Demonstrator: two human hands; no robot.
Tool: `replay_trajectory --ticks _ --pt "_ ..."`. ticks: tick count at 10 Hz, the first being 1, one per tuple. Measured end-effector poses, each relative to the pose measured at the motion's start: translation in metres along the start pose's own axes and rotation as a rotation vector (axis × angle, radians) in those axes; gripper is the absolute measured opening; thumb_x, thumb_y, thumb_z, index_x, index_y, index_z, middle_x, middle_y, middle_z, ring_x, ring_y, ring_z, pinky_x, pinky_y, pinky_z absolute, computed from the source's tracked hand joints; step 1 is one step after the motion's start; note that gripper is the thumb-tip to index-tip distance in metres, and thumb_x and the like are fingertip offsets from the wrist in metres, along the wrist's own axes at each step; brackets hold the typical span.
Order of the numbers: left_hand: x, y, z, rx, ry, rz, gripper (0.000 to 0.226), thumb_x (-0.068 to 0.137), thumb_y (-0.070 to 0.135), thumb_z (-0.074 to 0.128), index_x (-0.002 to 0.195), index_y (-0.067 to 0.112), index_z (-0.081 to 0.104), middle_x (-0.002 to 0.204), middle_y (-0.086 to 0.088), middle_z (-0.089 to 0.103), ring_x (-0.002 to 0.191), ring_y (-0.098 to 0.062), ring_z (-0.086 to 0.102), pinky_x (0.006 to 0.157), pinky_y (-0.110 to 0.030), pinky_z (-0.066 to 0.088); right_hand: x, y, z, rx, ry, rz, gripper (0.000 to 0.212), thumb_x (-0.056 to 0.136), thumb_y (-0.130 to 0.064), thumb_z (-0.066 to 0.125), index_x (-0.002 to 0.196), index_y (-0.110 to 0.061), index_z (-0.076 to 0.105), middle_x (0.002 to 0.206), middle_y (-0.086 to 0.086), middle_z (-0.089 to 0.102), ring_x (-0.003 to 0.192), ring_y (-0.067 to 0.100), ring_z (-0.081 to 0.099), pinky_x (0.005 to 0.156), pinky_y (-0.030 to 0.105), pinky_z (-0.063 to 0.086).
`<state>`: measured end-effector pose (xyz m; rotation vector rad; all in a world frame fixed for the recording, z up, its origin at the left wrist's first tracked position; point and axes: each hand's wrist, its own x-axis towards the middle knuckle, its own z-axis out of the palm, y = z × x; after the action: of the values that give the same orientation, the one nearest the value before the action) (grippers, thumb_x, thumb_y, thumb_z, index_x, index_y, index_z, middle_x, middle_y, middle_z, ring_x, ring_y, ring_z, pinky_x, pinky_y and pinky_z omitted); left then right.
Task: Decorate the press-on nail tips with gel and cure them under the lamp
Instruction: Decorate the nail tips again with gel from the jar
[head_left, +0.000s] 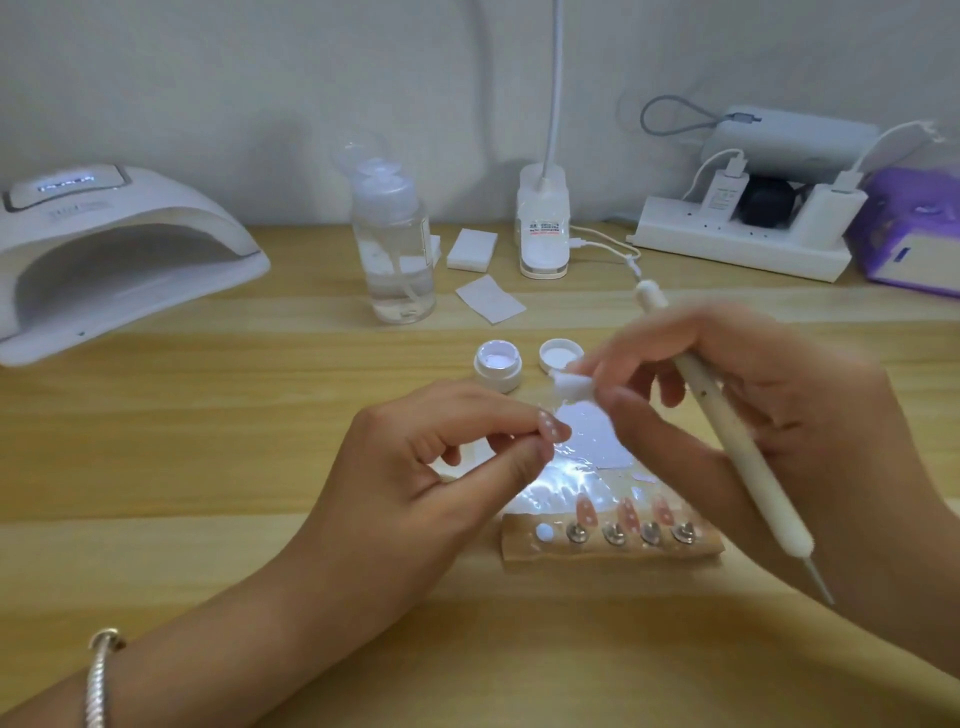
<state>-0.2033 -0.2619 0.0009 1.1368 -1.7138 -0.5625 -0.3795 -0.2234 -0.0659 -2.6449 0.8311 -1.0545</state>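
Tabletop (171, 457) of pale wood meets white wall (249, 78), bearing curing lamp (122, 234).

Curing lamp (119, 249) clipped at left edge. Right hand (779, 405), dotting pen (735, 441) motion-blurred. Left hand (415, 467) fingers half-cover nail tip (550, 428).

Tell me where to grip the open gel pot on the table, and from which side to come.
I'd grip the gel pot by its low round wall, thumb and finger on opposite sides, coming from the left. It stands upright and uncapped, so stay off the mouth; its lid lies close on its right, where the right hand holds a pen and pad.
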Motion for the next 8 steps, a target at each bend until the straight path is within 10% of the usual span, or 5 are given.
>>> replay_trajectory --ticks 3,5,7,8 --pt "0.005 -0.008 -0.005 -0.006 0.123 -0.065 0.016 0.081 0.038 0.065 0.084 0.030 0.078 0.081 0.012 0.072 0.075 -0.003 0.060 0.064 -0.013 0.039 0.134 0.104 -0.114 0.090 0.320 0.172 0.014 0.087 -0.026 0.072 0.088 -0.015 0.064 0.078 0.007 0.062 0.064 0.007 0.051 0.060 0.014 0.042" --pt "0.012 -0.011 -0.008 -0.068 0.167 -0.119 0.010 0.077 0.032 0.070 0.078 0.026 0.078 0.076 0.012 0.070 0.069 0.001 0.057 0.057 -0.008 0.038 0.216 0.085 -0.091 0.025 0.299 0.010 0.009 0.083 -0.012 0.074 0.087 -0.017 0.067 0.079 -0.008 0.067 0.074 -0.004 0.058 0.071 0.007 0.040" --pt "0.012 -0.012 -0.011 0.004 0.163 -0.069 0.007 0.077 0.029 0.071 0.076 0.028 0.079 0.070 0.014 0.067 0.064 0.007 0.054 0.060 -0.002 0.036 0.277 0.075 -0.033 0.092 0.123 0.006 0.011 0.082 0.002 0.068 0.086 -0.008 0.067 0.077 0.002 0.068 0.074 0.020 0.059 0.071 0.035 0.047" --pt "0.014 -0.016 -0.012 0.022 0.159 -0.043 0.014 0.077 0.033 0.066 0.078 0.028 0.079 0.070 0.019 0.066 0.068 0.004 0.057 0.062 -0.004 0.035 0.279 0.082 -0.018 0.114 0.118 -0.028 0.014 0.080 0.008 0.067 0.087 -0.005 0.066 0.076 0.005 0.068 0.067 0.017 0.054 0.063 0.014 0.042"
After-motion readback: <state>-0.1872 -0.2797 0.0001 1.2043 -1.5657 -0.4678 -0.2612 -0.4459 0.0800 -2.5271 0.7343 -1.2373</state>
